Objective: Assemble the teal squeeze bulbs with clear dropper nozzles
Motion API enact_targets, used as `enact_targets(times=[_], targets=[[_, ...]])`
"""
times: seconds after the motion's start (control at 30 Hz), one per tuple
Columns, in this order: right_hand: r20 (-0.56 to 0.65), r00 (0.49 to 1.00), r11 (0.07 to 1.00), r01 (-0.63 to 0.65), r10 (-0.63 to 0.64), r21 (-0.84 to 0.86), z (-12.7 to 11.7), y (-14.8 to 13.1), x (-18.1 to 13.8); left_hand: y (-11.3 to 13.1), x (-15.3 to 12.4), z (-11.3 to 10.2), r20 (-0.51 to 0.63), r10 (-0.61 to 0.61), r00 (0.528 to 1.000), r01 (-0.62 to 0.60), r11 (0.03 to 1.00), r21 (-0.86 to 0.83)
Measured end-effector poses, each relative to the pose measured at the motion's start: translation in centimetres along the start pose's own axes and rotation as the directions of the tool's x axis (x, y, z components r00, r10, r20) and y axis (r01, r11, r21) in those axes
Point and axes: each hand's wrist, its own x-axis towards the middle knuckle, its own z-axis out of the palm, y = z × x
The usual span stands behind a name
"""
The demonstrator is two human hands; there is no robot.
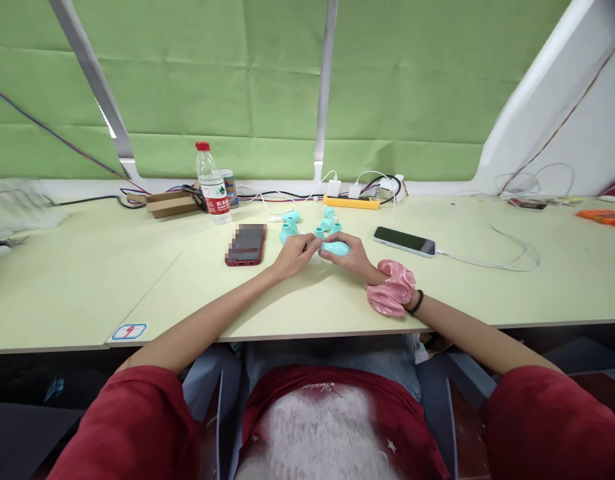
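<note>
Both my hands meet over the pale green table (87, 280), just in front of me. My right hand (351, 257) is closed round a small turquoise plastic piece (336, 248). My left hand (296, 254) pinches the left end of that same piece with its fingertips. Several more turquoise pieces (290, 225) lie on the table right behind my hands. A pink scrunchie (390, 287) and a dark band sit on my right wrist.
A red-cased phone (246, 244) lies left of my hands, a white phone (404, 241) on a charging cable to the right. A water bottle (213, 183), a can, a cardboard box (168, 203) and a yellow power strip (351, 201) stand along the back.
</note>
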Motion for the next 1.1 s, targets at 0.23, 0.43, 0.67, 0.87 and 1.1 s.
enact_targets(times=[0.23,0.43,0.67,0.87,1.1], targets=[[0.119,0.993,1.000,-0.005,0.004,0.009,0.1,-0.4,-0.3,0.5,-0.4,0.1,0.001,0.014,1.000,-0.014,0.973,0.232],[0.382,0.924,0.984,-0.093,0.028,0.153,-0.7,-1.3,0.1,0.5,-0.2,0.0,0.076,-0.081,0.994,0.088,0.992,-0.092],[0.472,0.881,0.952,-0.156,0.014,0.263,-1.1,-1.4,0.2,0.2,0.1,-0.1,0.287,-0.077,0.955,0.218,0.836,-0.503],[0.325,0.938,0.941,-0.209,0.117,0.264,-1.6,-0.7,0.5,0.5,0.5,-0.9,0.144,-0.203,0.968,0.249,0.829,-0.502],[0.152,0.975,0.953,-0.195,0.162,0.232,-2.2,-0.3,1.5,-0.7,0.0,0.1,0.017,0.015,1.000,-0.021,0.895,0.445]])
